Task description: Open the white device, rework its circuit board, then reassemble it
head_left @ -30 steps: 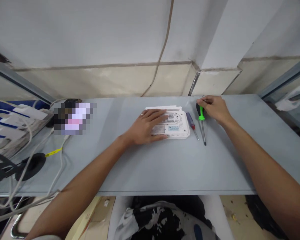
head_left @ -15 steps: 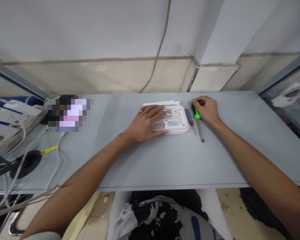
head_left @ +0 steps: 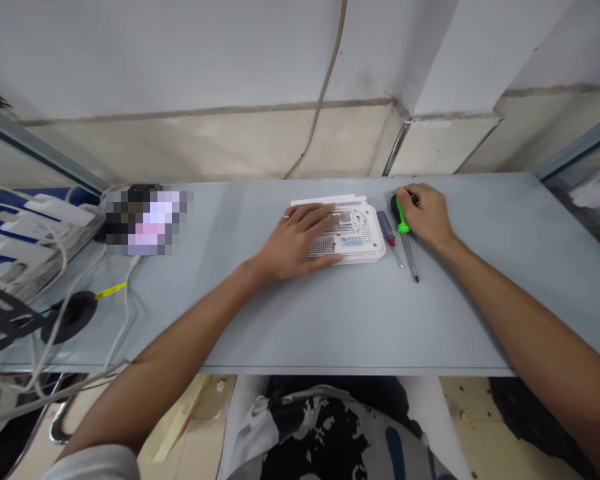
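Observation:
A white router (head_left: 380,245) lies upside down on the grey tabletop, its vented, labelled underside facing up and its antenna (head_left: 325,199) along the far edge. My left hand (head_left: 300,240) rests flat across its left part, fingers spread and a ring on one of them. Right beside the router is a small screwdriver (head_left: 387,230) with a purple and red handle. A larger screwdriver (head_left: 403,223), green and black, lies to the right of that, its shaft pointing toward me. My right hand (head_left: 427,210) is closed at the green-black handle, thumb against it and fingers curled.
At the left, a power strip holds several white chargers (head_left: 35,223) with cables. Nearby are a blurred-out lit device (head_left: 153,223), a black round base (head_left: 70,317) and a white cable with a yellow tag (head_left: 111,291). The wall (head_left: 220,143) stands behind the table.
The view has shifted slightly, so the table's contents sit further right. My left hand stays on the router. A little more of the larger screwdriver's black handle end shows beside my right thumb.

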Motion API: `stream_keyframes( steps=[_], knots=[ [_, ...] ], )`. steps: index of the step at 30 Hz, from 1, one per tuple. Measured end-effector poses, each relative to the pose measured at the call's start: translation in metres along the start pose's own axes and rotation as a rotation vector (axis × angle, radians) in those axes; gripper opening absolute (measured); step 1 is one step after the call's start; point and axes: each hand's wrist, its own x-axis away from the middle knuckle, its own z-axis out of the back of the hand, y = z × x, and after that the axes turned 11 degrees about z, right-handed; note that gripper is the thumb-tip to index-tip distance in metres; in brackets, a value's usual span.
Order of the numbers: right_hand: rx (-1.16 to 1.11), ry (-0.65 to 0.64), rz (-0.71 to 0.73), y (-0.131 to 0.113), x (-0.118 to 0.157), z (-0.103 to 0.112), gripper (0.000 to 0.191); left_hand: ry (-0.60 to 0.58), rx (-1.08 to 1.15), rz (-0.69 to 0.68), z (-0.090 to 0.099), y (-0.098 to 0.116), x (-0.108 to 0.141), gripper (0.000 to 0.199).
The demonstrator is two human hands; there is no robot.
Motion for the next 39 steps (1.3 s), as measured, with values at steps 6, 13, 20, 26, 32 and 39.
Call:
stream_keyframes(
  steps=[6,13,20,26,32,39],
  knots=[
    [-0.085,-0.09,0.074,-0.004,0.001,0.008,0.029,-0.012,-0.014,0.006,0.002,0.001,0.001,0.067],
    [0.001,-0.211,0.24,-0.008,0.009,0.011,0.024,-0.024,-0.023,0.01,0.003,0.003,0.002,0.068],
    [-0.021,-0.21,0.246,-0.007,0.005,0.011,0.021,-0.014,-0.017,0.005,0.003,0.001,0.002,0.066],
    [-0.038,-0.203,0.215,-0.006,0.004,0.011,0.019,-0.017,-0.006,0.01,0.003,0.001,0.002,0.066],
    [-0.036,-0.183,0.197,-0.01,0.006,0.009,0.016,-0.019,0.001,0.017,0.003,0.001,0.001,0.066],
    [0.025,-0.151,0.206,-0.02,0.01,0.004,0.019,-0.006,-0.011,0.002,0.003,0.0,0.001,0.066]
  ],
)
